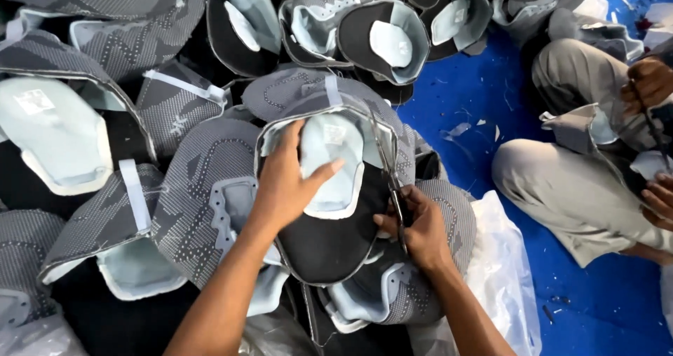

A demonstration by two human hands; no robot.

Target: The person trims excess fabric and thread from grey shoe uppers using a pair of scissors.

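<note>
A grey knitted shoe upper with a pale blue tongue and black lining lies open in front of me on a heap of others. My left hand presses flat on its tongue and lining, fingers spread. My right hand grips a pair of scissors, whose blades run up along the upper's right edge.
Several more grey and pale blue shoe uppers are piled to the left and behind. A clear plastic bag lies under the heap at right. On the blue floor, another person sits cross-legged, hands on a similar piece.
</note>
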